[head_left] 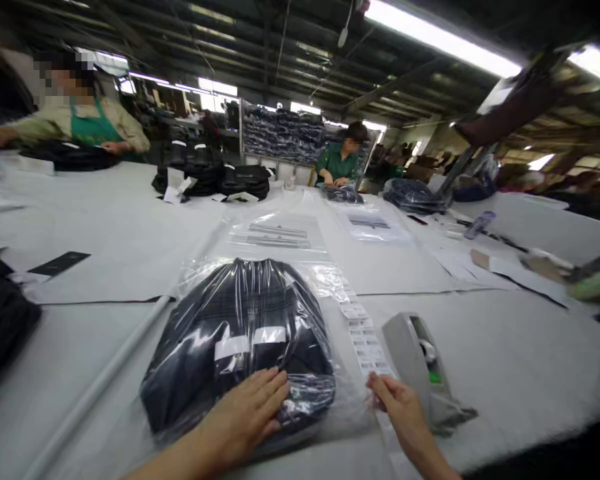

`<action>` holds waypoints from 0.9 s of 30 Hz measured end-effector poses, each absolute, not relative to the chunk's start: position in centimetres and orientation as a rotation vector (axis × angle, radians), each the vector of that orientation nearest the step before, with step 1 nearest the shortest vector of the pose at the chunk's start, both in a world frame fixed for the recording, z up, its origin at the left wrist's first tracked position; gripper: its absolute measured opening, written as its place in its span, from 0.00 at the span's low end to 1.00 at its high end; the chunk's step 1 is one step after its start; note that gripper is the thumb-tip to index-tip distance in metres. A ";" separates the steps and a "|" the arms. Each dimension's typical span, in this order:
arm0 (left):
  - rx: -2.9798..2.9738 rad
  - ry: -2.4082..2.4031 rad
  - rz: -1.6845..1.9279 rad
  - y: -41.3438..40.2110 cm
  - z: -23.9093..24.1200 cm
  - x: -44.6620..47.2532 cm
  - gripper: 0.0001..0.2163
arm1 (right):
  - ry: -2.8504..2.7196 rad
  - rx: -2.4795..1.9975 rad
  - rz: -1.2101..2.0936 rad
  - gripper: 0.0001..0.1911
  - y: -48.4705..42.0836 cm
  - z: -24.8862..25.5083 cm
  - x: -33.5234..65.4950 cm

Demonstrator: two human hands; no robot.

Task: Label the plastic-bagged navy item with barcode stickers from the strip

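A dark folded garment sealed in a clear plastic bag [240, 333] lies on the white table [520, 360] in front of me. My left hand [247, 413] rests flat on the bag's near end, fingers spread. My right hand [397, 403] pinches the near end of a strip of white barcode labels [363, 340] that runs along the bag's right side. A grey tape dispenser [420, 363] stands just right of that hand.
Flat empty plastic bags [280, 233] lie further back. Dark bundles [3, 320] sit at the left edge, and black stacks [210, 177] at the far side. Two people in green work at the back. Papers and a marker [480, 225] clutter the right.
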State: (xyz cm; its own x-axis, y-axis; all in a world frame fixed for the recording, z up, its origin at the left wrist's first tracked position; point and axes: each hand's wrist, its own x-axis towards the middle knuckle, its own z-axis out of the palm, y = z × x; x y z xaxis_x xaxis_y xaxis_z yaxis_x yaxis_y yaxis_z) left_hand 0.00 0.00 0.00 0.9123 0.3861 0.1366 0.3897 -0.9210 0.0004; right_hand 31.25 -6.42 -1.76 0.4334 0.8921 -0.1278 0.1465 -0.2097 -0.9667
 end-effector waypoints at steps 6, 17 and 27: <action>-3.104 -0.691 -0.295 0.4 -1.0 -0.2 0.24 | -0.917 -2.063 0.358 0.23 -7.2 -1.8 35.4; -3.149 -0.690 -0.309 0.0 -0.7 0.0 0.27 | -2.293 -1.105 0.600 0.14 -4.2 3.0 19.5; -3.007 -0.610 -0.578 0.3 -0.7 -0.6 0.18 | -2.280 -1.300 0.410 0.16 -3.8 -0.3 19.9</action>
